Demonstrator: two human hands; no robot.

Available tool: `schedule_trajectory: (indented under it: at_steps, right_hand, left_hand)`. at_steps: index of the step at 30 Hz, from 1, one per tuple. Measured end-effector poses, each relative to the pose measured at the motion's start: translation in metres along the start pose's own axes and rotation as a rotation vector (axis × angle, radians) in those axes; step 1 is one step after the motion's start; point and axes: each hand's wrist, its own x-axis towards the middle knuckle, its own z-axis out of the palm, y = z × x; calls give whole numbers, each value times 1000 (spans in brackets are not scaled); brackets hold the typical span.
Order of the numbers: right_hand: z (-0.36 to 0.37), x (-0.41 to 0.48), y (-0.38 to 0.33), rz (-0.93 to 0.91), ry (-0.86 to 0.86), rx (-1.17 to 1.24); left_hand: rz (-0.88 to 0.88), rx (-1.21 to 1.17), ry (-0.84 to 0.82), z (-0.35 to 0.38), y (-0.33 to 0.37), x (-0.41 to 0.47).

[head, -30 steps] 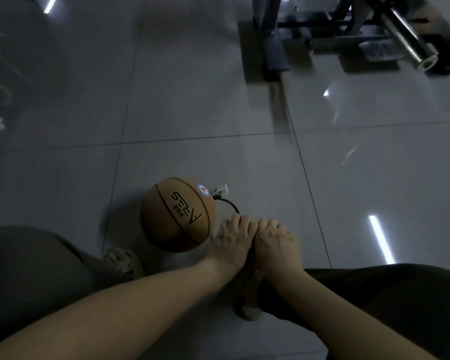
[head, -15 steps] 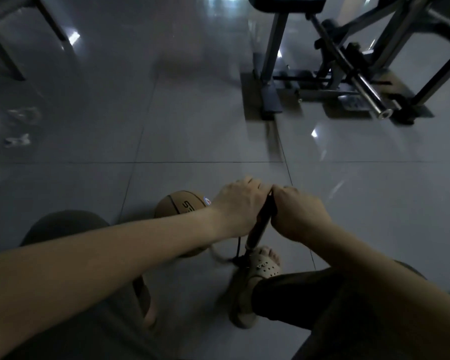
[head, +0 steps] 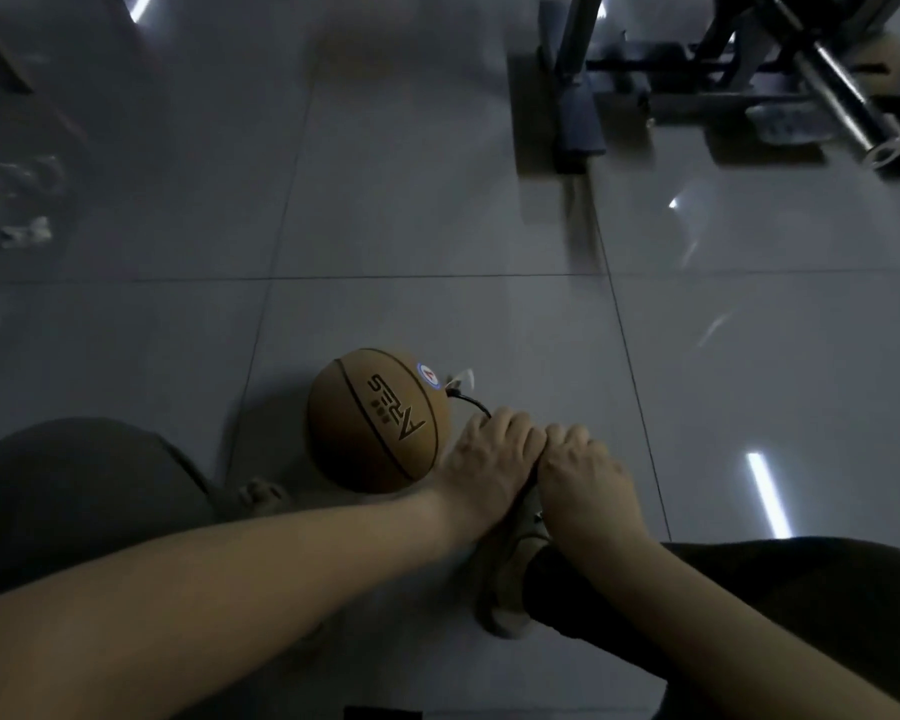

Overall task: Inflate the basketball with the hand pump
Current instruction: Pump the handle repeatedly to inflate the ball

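Both my hands were closed around the handle of the pump (head: pixel 530 488), side by side with the knuckles up. The left hand (head: pixel 489 459) held the left half and the right hand (head: pixel 578 470) the right half. The handle itself was almost fully hidden under my fingers, and only a dark strip showed between the two hands.

The ball (head: pixel 372 420) lay on the floor (head: pixel 437 200), to the left of my hands and a little forward. My left hand was the nearer one, just beside the ball's right side; I could not tell if they touched. The thin black hose (head: pixel 471 402) left the ball at its upper right and curved down under my left fingers.

My hands were low, close over my right shoe (head: pixel 510 574), which I think was pressing on the foot of the pump. From this I judged the pump stood upright below my hands, with its long axis pointing up toward me. I also judged the handle was near the bottom of a stroke, so the next pull should go straight up along this axis and not sideways to the ball. A slanted pull could drag the hose and loosen it from the ball.
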Motion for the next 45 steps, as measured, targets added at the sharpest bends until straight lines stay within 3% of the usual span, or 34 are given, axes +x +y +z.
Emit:
schedule_trajectory:
  at_steps: [8,15,20,24,33,45]
  right_hand:
    - [48,19,8,-33,-129,-43]
    - [-8,10,5,-63,-306,-8]
    - [-99,-12,-1,-45,-106,24]
    - [-132,-23,5,-173,140,-42]
    - [-31,-9,1,-65,38,-41]
    - [47,20,9,-54,-136,-17]
  left_hand:
    - [-55,-8,-136,42,7,-11]
    - [-25,-51,-305,-3,3,3]
    - [35,-176,-34,-90,-22,27]
    - [72,-126,73,-130,-28,35]
    - [-37,-41,48,-27,-2,5]
    - [-78,-12,-218,34,8,-10]
